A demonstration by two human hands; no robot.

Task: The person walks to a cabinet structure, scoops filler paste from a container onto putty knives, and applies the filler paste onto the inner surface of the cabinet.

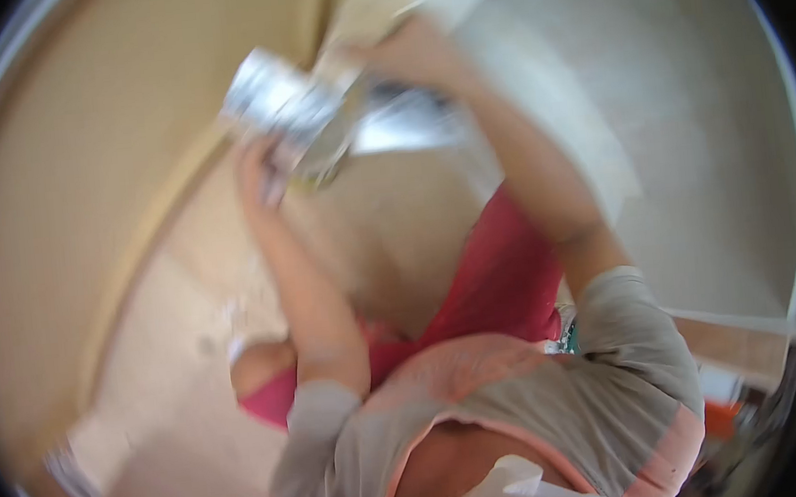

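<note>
The view is heavily blurred and looks steeply down the person's own body, so edges are soft everywhere. Both arms reach forward and up toward the top of the frame. The left hand [258, 166] is closed around the lower edge of a shiny, silver-and-white crinkled packet [276, 103], fingers wrapped on it, though the blur hides exactly how the fingertips lie. The right hand [400, 54] is raised just beside it, above a second silvery sheet or bag [406, 125] that hangs between the two hands; whether this hand grips that sheet or only rests against it I cannot tell. The two shiny pieces touch or overlap in the middle, and their outlines smear into each other. Behind the hands, a pale tan wall [80, 182] fills the left side, its curved lower edge running down toward a light tiled floor [162, 364]. To the right, a white panel [577, 129] with a straight edge slants down from the top, and beyond it lies a broad stretch of pale grey surface [712, 155] with open room. Below the arms are red trousers [504, 268] and a grey top with pink trim [525, 398]. Small dark and orange items [720, 414] crowd the lower right corner, too blurred to name.
</note>
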